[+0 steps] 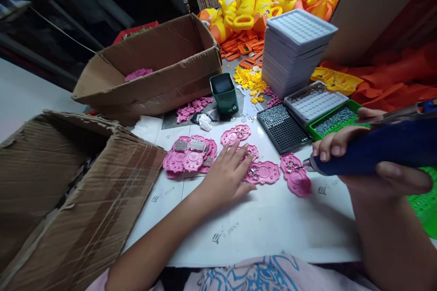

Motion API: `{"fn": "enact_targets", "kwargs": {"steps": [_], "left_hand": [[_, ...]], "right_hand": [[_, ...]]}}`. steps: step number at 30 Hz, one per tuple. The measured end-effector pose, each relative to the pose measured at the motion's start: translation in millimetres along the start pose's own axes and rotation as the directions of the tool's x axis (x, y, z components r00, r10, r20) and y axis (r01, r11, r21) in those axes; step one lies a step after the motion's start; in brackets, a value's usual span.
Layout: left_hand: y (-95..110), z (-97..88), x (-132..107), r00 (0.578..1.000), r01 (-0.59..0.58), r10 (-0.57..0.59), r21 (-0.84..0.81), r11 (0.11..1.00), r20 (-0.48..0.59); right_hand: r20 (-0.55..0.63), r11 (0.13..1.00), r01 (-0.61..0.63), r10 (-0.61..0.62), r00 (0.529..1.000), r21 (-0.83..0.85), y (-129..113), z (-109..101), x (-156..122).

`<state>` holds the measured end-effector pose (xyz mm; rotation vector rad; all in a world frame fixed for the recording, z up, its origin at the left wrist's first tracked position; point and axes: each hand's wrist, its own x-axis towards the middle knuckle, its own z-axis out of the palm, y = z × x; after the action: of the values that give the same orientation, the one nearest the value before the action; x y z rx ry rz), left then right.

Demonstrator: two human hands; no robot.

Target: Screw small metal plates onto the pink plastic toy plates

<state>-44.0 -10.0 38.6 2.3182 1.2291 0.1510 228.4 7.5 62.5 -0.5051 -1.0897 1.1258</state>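
My right hand point(341, 143) is wrapped round a dark blue electric screwdriver point(372, 148). The tool's bit meets a pink plastic part point(296, 176) that lies on the white work surface point(252, 227). Fingers outstretched, my left hand point(227, 170) rests flat over another pink part point(251, 151) and partly hides it. Beside that hand lies one more pink part point(266, 172) with small metal pieces at its end. A further pink part point(235, 134) sits beyond the fingertips. To the left is a pile of pink parts point(191, 153), some carrying grey metal plates.
A black screw tray point(285, 129) and a green screw tray point(336, 120) stand behind the parts. Further back are a green cup point(224, 95), stacked white trays point(297, 52) and yellow duck-like toys point(246, 7). Cardboard boxes point(150, 86) flank the left side.
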Motion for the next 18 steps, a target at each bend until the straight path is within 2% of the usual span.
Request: {"fn": "enact_targets", "kwargs": {"steps": [3, 6, 9, 14, 18], "left_hand": [[-3.2, 14.3, 6.6, 0.998, -0.023, 0.025, -0.032, 0.999, 0.06], [-0.7, 23.1, 6.7, 0.997, -0.012, 0.006, 0.081, 0.997, 0.08], [12.5, 32.7, 4.5, 0.995, 0.045, -0.063, 0.204, 0.978, 0.083], [34.3, 48.9, 2.5, 0.994, 0.092, -0.104, 0.23, 0.969, 0.042], [32.6, 56.5, 0.7, 0.997, 0.08, -0.079, 0.16, 0.984, -0.015]], "right_hand": [[0.028, 1.0, -0.022, 0.022, 0.999, 0.005, 0.0, -1.0, -2.1], [0.016, 0.999, -0.044, 0.044, 0.999, -0.002, -0.7, -1.1, -3.9], [-0.008, 0.999, -0.043, 0.043, 0.999, -0.032, -0.2, -1.8, -5.2], [0.008, 0.998, -0.043, 0.044, 0.999, -0.036, 3.0, -4.4, -6.6], [0.003, 0.998, -0.045, 0.045, 0.999, -0.042, 3.0, -4.1, -6.1]]}}
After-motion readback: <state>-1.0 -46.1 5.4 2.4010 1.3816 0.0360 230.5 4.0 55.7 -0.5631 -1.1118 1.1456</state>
